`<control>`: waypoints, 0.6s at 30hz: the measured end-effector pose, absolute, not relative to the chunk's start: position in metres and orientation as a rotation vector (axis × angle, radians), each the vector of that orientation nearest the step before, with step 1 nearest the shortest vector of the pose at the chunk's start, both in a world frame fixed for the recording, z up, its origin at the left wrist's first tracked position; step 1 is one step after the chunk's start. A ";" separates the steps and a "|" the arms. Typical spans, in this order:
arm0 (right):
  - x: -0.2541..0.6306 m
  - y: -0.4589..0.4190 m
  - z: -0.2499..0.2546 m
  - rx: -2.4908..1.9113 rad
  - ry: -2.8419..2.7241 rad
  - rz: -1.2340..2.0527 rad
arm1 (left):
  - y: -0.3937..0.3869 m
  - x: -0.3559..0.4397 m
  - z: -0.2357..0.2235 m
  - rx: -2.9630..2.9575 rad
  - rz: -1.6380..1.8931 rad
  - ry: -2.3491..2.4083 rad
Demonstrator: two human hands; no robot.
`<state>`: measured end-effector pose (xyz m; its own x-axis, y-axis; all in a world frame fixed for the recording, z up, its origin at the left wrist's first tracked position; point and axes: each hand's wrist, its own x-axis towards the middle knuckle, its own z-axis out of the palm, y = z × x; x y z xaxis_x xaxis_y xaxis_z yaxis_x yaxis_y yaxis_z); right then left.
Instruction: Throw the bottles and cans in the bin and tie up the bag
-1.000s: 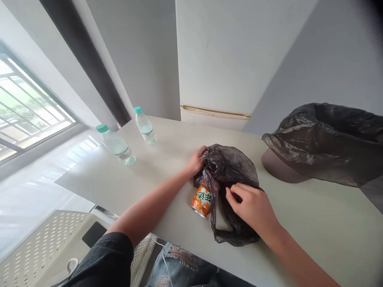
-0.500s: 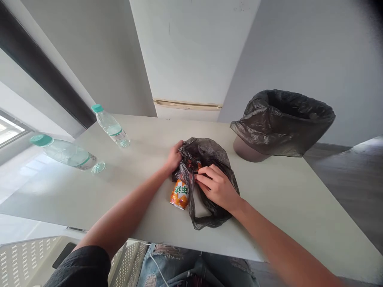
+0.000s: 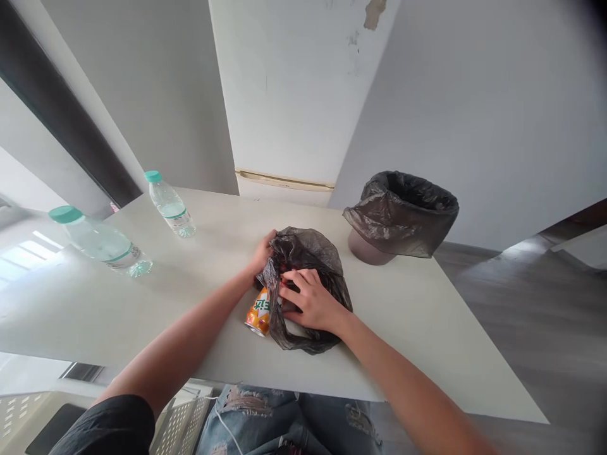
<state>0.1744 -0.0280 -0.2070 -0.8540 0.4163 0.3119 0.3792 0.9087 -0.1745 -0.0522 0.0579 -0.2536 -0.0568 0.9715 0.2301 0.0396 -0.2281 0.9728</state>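
A thin black plastic bag (image 3: 327, 253) lies slumped on the white table in front of me. My left hand (image 3: 263, 254) grips its left edge, with the fingertips hidden by the plastic. My right hand (image 3: 310, 300) reaches into the bag's mouth from the right, its fingers spread and touching the plastic near a drink can. That orange can (image 3: 258, 311), with green and white lettering, sticks out at the bag's lower left; its upper part is under the plastic. Something reddish shows dimly inside the bag between my hands.
Two clear bottles with green caps stand at the left: a nearer bottle (image 3: 102, 243) and a farther bottle (image 3: 169, 205). A bin (image 3: 370, 246) lined with a black bag stands at the table's right back edge. A fridge (image 3: 284, 95) rises behind the table (image 3: 403, 335).
My view has shifted, so things sit further left. My right hand's fingers have gone from pinched together to spread, over the bag's near-left side. My left hand stays on the bag's edge.
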 end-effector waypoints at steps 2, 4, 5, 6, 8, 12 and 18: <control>0.177 -0.029 -0.205 -0.577 -2.716 0.137 | 0.056 -0.051 -0.252 1.394 1.410 1.162; 0.180 -0.029 -0.204 -0.545 -2.724 0.149 | 0.054 -0.049 -0.250 1.381 1.412 1.181; 0.181 -0.029 -0.204 -0.530 -2.731 0.164 | 0.053 -0.048 -0.249 1.377 1.417 1.188; 0.181 -0.029 -0.204 -0.519 -2.736 0.183 | 0.053 -0.048 -0.248 1.376 1.424 1.190; 0.182 -0.029 -0.205 -0.515 -2.728 0.225 | 0.053 -0.047 -0.248 1.382 1.427 1.192; 0.187 -0.030 -0.197 -0.522 -2.679 0.264 | 0.055 -0.048 -0.251 1.387 1.417 1.187; 0.206 -0.034 -0.149 -0.728 -2.686 0.407 | 0.053 -0.047 -0.256 1.334 1.423 1.223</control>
<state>0.2064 -0.0342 -0.1489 -0.8160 0.5278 0.2356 0.4344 0.8289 -0.3526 -0.0473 0.0534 -0.2558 -0.1081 0.9734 0.2019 0.0531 -0.1972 0.9789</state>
